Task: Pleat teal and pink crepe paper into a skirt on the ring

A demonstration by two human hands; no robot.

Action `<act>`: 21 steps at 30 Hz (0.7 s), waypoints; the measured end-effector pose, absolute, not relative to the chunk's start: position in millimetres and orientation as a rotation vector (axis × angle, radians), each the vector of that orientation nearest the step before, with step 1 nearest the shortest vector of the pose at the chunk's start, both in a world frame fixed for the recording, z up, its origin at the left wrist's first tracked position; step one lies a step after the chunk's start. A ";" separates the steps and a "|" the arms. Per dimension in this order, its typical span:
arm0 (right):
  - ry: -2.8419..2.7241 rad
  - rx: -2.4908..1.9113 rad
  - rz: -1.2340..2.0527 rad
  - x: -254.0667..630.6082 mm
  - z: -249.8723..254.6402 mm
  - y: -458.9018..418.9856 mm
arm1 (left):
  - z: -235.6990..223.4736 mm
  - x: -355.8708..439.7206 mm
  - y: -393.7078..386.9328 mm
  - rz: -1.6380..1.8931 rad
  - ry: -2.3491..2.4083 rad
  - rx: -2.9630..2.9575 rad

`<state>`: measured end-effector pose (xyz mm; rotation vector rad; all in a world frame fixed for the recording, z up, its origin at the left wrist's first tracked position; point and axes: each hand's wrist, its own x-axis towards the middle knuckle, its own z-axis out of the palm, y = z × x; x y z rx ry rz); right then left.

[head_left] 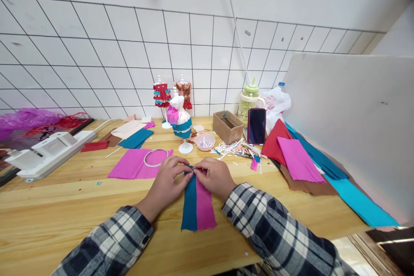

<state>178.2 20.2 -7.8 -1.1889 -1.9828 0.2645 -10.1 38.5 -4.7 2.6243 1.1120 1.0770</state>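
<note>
Both hands meet at the far end of a strip of crepe paper (198,207), teal on its left half and magenta on its right. My left hand (170,177) pinches the strip's teal top edge between thumb and fingers. Close against it, my right hand (215,177) pinches the magenta side of that edge. The strip's near end lies loose on the table. Just beyond my left hand, a magenta crepe sheet (129,164) lies flat with a roll of tape or ring (147,158) on it. A small dress form (181,127) in white, teal and magenta stands farther back.
Two more dressed forms, one red (161,95), stand behind. A pink bowl (205,142), paper scraps (231,148), a cardboard box (228,127), a phone (256,126) and a bottle (250,103) sit at the back. Crepe sheets (299,159) lie right; a power strip (53,155) lies left.
</note>
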 end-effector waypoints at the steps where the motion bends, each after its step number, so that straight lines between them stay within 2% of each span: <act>1: -1.955 -1.213 0.290 176.6 -7.4 19.7 | -3.8 -9.7 37.5 1.073 1.102 2.631; 15: -1.978 -1.216 0.204 178.8 -4.6 14.0 | 3.5 -8.0 33.1 1.043 1.124 2.649; 21: -1.778 -1.272 0.402 170.5 -6.2 15.3 | 8.1 -4.8 28.3 0.994 1.192 2.688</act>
